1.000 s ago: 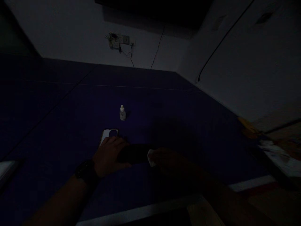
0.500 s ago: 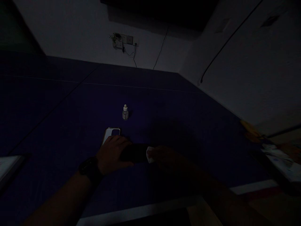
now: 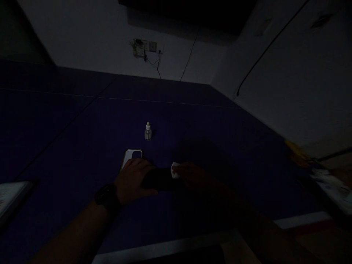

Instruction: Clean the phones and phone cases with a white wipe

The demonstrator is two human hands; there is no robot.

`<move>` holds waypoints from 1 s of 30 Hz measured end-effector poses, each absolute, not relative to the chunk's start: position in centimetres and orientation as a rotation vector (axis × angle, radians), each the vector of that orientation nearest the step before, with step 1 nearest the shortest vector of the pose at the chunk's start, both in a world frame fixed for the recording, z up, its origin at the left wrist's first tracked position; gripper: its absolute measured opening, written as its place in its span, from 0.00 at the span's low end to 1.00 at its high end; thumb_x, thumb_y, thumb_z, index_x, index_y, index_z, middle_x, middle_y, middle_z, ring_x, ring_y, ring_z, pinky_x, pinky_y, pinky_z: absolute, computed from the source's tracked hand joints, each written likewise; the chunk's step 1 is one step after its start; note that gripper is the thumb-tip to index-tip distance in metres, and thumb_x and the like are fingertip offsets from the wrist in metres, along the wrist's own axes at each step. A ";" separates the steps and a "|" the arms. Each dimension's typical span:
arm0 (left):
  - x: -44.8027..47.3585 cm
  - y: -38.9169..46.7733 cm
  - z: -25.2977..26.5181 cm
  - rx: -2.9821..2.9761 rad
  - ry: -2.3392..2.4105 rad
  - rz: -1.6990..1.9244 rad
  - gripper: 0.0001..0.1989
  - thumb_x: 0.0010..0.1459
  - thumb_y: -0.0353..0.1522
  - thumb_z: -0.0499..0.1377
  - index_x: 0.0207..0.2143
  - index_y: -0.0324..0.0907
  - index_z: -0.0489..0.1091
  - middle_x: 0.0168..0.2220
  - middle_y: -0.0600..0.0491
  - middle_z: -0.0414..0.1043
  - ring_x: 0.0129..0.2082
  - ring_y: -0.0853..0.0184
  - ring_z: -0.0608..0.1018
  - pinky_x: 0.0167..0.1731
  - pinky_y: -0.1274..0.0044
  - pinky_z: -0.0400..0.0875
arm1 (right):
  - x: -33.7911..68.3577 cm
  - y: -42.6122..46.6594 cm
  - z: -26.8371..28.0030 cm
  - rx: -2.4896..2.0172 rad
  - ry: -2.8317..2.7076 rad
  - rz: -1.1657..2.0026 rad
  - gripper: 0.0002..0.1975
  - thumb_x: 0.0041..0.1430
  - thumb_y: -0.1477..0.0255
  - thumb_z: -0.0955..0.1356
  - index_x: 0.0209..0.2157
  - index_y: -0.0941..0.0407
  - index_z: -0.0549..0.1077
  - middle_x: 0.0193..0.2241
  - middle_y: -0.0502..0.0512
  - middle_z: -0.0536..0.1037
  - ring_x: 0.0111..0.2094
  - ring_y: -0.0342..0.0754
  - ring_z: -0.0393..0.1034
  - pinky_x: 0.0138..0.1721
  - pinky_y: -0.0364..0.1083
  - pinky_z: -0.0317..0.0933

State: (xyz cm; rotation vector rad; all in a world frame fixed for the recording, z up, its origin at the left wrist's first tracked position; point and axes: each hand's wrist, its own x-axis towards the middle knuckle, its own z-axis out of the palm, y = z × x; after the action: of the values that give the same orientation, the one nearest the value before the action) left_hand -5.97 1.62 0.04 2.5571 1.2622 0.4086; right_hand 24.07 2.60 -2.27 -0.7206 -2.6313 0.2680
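In the dim head view, my left hand (image 3: 132,180), with a watch on its wrist, grips the left end of a dark, flat phone (image 3: 161,179), thumb along the near edge and fingers along the far one. A small white wipe (image 3: 175,170) is pinched in the fingers of my right hand (image 3: 191,175), at the phone's right end by its far edge. Just beyond my left hand lies a phone case (image 3: 127,156) with a camera cutout, its lower part hidden by that hand. Farther back stands a small clear dropper bottle (image 3: 147,133) with a white cap.
The blue tabletop (image 3: 82,146) reaches to the wall, where a socket panel (image 3: 145,46) has cables hanging from it. A white, book-like block (image 3: 12,196) lies at the left edge. Cluttered papers (image 3: 332,185) are at the right.
My right hand has moved the wipe from the middle of the phone's right end toward its far edge. My left hand keeps its grip; the view has shifted slightly.
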 end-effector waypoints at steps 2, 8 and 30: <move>-6.0 1.6 0.0 2.562 1.266 0.418 0.33 0.46 0.50 0.70 0.53 0.47 0.71 0.51 0.51 0.74 0.51 0.52 0.72 0.54 0.59 0.61 | 24.2 3.1 -2.2 -0.739 -2.644 0.222 0.21 0.67 0.78 0.60 0.60 0.57 0.69 0.55 0.62 0.77 0.55 0.52 0.71 0.54 0.54 0.69; -6.0 1.6 0.0 2.569 1.261 0.440 0.33 0.46 0.51 0.69 0.52 0.47 0.71 0.50 0.50 0.74 0.51 0.52 0.72 0.53 0.58 0.61 | 24.5 0.7 -2.2 -0.582 -2.698 0.305 0.22 0.67 0.76 0.61 0.61 0.56 0.68 0.52 0.61 0.78 0.56 0.50 0.71 0.55 0.51 0.68; -6.0 1.5 0.3 2.541 1.262 0.435 0.34 0.45 0.49 0.71 0.52 0.47 0.71 0.50 0.50 0.75 0.51 0.52 0.72 0.54 0.59 0.60 | 22.6 3.0 -2.2 -0.577 -2.666 0.207 0.21 0.66 0.77 0.62 0.59 0.58 0.70 0.52 0.62 0.79 0.54 0.51 0.72 0.55 0.52 0.68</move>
State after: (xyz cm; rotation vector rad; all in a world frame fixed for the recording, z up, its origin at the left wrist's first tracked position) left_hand -6.01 1.48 0.35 2.5405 1.2620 0.4355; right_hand 22.61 3.04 -2.18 -0.5767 -2.6655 0.2071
